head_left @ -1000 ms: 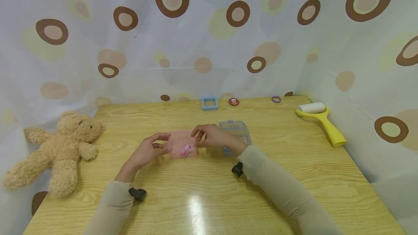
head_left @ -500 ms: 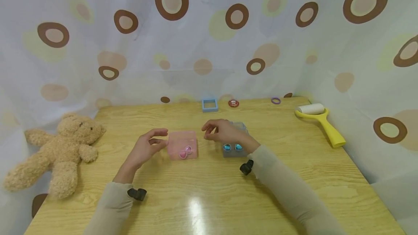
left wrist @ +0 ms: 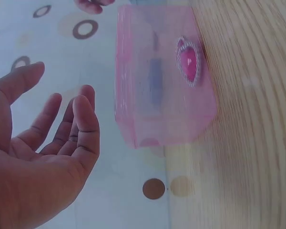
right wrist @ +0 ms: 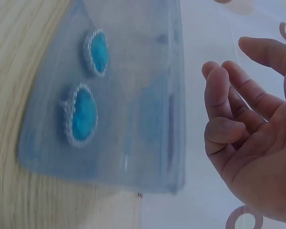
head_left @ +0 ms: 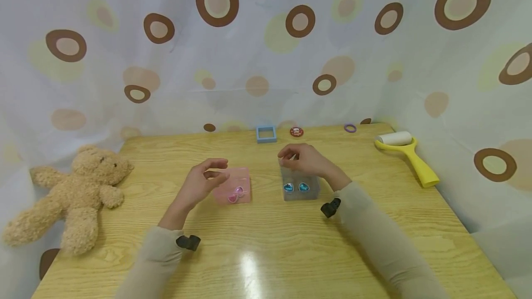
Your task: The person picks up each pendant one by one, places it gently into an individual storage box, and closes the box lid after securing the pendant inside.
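My left hand (head_left: 198, 188) hovers above the left side of a translucent pink plastic box (head_left: 243, 174), its fingers loosely bent around nothing. Inside that box lie pink gems (left wrist: 188, 61) with beaded silver rims. Over the far end of a translucent blue-grey box (head_left: 307, 195) is my right hand (head_left: 307, 159), also holding nothing; the right wrist view has a gap between its fingers and the box wall. Two oval teal gems (right wrist: 84, 117) with beaded rims rest side by side in the blue-grey box. My right hand hides this box's far edge in the head view.
A light blue square frame (head_left: 266, 140), a red round disc (head_left: 296, 132) and a purple ring (head_left: 350, 128) lie along the table's back edge. A teddy bear (head_left: 79, 193) is at the left. On the right rests a yellow-handled lint roller (head_left: 420, 163).
Both hands touched the pink box, then released it. My right hand has moved right over the blue-grey box, uncovering its teal gems. My left hand has lifted and shifted slightly right.
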Motion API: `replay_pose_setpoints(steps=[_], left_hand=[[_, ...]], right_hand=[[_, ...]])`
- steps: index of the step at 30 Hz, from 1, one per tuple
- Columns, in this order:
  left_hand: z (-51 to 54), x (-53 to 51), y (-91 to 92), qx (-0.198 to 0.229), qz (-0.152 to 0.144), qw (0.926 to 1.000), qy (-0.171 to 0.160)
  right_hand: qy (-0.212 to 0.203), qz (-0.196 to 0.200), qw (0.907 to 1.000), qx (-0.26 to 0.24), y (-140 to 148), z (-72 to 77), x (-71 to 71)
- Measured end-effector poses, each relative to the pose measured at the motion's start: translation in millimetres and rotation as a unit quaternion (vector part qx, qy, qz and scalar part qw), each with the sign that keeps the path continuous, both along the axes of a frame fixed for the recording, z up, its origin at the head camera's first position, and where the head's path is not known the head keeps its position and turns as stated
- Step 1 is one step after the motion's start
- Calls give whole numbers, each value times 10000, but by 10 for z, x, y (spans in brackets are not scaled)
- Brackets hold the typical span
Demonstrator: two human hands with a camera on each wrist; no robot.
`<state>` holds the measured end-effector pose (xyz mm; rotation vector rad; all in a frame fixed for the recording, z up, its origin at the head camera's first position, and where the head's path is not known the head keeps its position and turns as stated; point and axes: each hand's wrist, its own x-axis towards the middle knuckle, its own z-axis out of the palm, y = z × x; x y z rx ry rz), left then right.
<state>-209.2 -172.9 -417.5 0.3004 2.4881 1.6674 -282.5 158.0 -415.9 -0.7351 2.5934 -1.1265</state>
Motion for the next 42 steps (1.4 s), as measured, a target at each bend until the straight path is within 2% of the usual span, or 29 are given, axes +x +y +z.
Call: replay_pose_setpoints(steps=[11, 18, 27, 34, 42], left_hand=[[-37, -60, 349, 163, -251, 9995, -22], [-82, -64, 579, 220, -320, 9992, -102], [-109, -64, 962, -90, -262, 9996, -52], [-136, -73, 1209, -359, -448, 9983, -133], [-248, -93, 1377, -671, -632, 9954, -243]], right_hand=[[-210, -618, 9976, -251, 338, -18, -85], [-242, -869, 9958, -147, 509, -138, -163], [-613, -1170, 9912, -136, 634, -235, -200], [-721, -1205, 9901, -23, 711, -302, -238], [-1049, -1171, 9876, 21, 732, -349, -263]])
